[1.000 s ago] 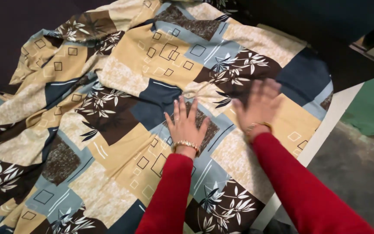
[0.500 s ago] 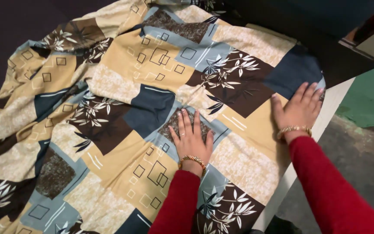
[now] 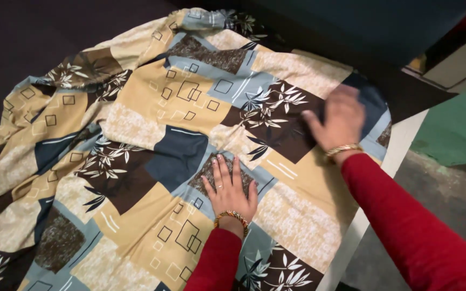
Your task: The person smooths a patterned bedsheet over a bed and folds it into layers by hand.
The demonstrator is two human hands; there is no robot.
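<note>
A patchwork-print sheet in tan, blue, brown and cream, with leaf and square motifs, is spread over a bed. My left hand lies flat on it near the middle, fingers apart, a gold bangle at the wrist. My right hand is blurred, palm down on the sheet's far right part by a dark blue patch, also with a bangle. Both arms wear red sleeves. Neither hand holds anything.
The sheet is rumpled into folds at the left. A white bed edge runs along the right side, with grey floor and a green surface beyond. Dark bare bedding lies at the back.
My right hand swept from the sheet's middle out to the right edge, then back inward and up. My left hand stayed pressed flat on the sheet. The view shifted slightly.
</note>
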